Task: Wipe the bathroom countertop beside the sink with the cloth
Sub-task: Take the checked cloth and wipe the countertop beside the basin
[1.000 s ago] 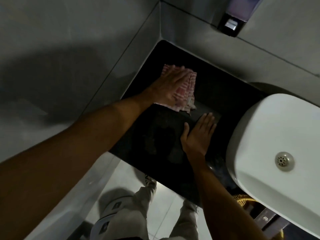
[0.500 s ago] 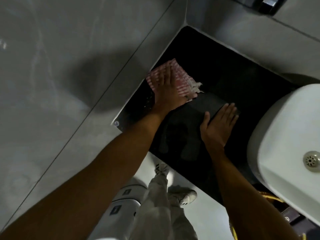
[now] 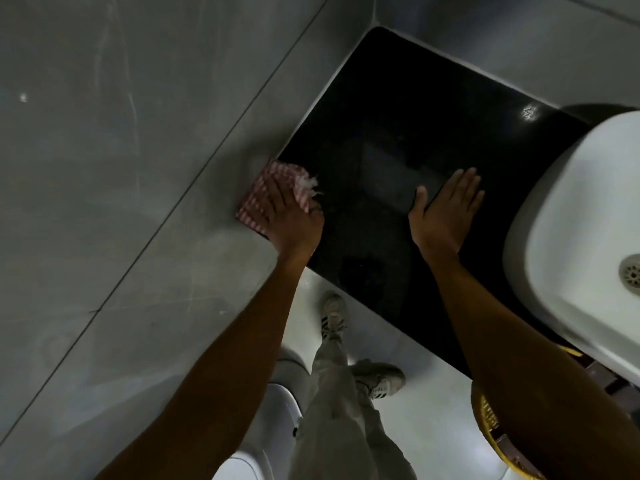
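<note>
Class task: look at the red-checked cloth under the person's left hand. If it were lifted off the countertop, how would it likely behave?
The cloth would probably droop, since it lies folded flat under the left hand. Its frayed white edge suggests thin, light fabric. It likely slides easily on the glossy black countertop.

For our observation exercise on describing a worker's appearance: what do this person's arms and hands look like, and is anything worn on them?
Both forearms are bare up to the frame edge: no sleeves or gloves, and no watch or wristband shows. The left hand and the right hand carry no visible rings, though the dim light could hide one.
</note>
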`<state>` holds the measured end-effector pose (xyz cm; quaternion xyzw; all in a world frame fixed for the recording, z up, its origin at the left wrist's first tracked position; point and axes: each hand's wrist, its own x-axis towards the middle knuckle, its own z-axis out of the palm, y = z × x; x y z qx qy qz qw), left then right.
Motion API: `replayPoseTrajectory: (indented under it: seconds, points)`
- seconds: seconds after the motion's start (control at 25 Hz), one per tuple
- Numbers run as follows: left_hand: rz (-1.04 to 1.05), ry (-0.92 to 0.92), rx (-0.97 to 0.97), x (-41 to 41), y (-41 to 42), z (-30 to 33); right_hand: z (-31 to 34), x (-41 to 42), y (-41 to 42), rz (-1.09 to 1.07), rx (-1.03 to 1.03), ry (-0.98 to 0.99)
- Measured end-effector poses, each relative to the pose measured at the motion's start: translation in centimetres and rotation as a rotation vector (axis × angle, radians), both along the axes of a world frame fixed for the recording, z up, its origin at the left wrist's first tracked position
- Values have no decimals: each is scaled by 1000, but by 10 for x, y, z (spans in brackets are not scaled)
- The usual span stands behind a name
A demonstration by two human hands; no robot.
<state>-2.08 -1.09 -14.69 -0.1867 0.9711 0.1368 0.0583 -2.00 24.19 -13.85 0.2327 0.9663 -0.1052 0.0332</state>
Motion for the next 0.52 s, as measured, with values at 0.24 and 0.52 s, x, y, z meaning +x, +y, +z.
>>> replayPoseTrajectory:
  seconds: [0.24,0.52]
  points:
    - [32,44,-84,15,-4,-11,-10,-1,1,-9,23,50]
    - [-25,-17,113,78,30,2,4,9,2,28,-106,-13]
